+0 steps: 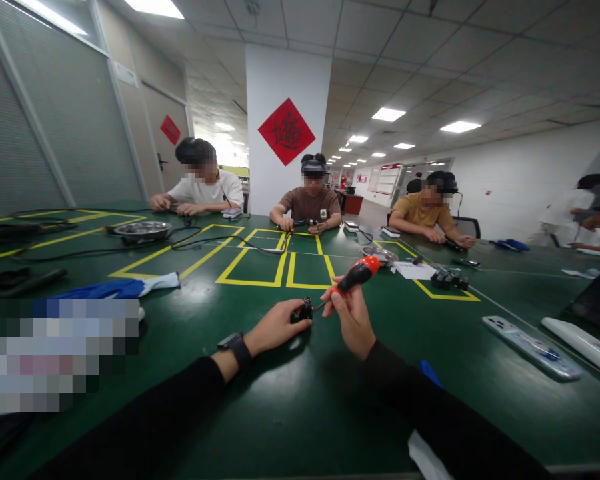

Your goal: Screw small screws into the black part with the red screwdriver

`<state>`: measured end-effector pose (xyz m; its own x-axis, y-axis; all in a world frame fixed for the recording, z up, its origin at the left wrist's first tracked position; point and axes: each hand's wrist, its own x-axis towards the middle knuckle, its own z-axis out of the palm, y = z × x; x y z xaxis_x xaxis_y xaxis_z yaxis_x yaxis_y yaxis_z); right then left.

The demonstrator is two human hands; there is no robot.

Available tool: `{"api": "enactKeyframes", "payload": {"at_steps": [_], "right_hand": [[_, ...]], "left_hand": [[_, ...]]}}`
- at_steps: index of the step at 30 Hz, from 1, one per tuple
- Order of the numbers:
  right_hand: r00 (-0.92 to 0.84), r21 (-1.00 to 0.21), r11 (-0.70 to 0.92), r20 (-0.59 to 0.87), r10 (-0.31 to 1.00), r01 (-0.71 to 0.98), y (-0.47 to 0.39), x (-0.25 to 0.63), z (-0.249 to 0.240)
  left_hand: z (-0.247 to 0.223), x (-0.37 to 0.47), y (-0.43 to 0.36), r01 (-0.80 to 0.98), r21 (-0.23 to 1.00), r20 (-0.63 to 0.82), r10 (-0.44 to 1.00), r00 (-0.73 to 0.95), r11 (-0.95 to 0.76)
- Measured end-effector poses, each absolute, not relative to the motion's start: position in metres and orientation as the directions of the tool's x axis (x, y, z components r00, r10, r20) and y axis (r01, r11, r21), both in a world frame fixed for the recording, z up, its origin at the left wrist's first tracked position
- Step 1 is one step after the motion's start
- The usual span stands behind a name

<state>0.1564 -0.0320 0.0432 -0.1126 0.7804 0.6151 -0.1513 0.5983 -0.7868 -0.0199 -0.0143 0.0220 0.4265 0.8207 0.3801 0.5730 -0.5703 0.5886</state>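
Near the middle of the green table (280, 413), my left hand (279, 328) pinches a small black part (306, 309) between thumb and fingers. What kind of part it is, I cannot make out. My right hand (354, 320) is closed on a screwdriver (357, 273) with a red and black handle, tilted with its handle up to the right. Its thin metal shaft points down left at the black part. Whether the tip touches the part or sits in it is too small to tell.
Several small black blocks (450, 280) stand at the right beside a white paper (414, 270). A phone (530, 347) lies nearer on the right. Metal bowls (144, 231), cables and blue-white gloves (115, 288) are on the left and beyond. Co-workers sit across the table.
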Motion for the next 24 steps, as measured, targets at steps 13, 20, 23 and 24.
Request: {"api": "enactKeyframes", "payload": {"at_steps": [13,20,23,24], "right_hand": [[-0.109,-0.792,0.583,0.606,0.788,-0.182,-0.034,0.154,0.046],[-0.087,-0.82,0.518,0.551,0.83,-0.246,-0.033,0.156,0.054],[-0.13,-0.834,0.482,0.527,0.84,-0.268,-0.034,0.156,0.056],[-0.146,-0.841,0.477,0.521,0.841,-0.256,-0.034,0.156,0.056]], "left_hand": [[0.02,-0.02,-0.013,0.568,0.593,0.386,0.82,0.422,-0.571],[0.022,-0.02,-0.016,0.581,0.573,0.399,0.816,0.418,-0.578],[0.022,-0.02,-0.017,0.584,0.566,0.405,0.813,0.418,-0.582],[0.022,-0.02,-0.017,0.586,0.566,0.406,0.815,0.414,-0.58]]}}
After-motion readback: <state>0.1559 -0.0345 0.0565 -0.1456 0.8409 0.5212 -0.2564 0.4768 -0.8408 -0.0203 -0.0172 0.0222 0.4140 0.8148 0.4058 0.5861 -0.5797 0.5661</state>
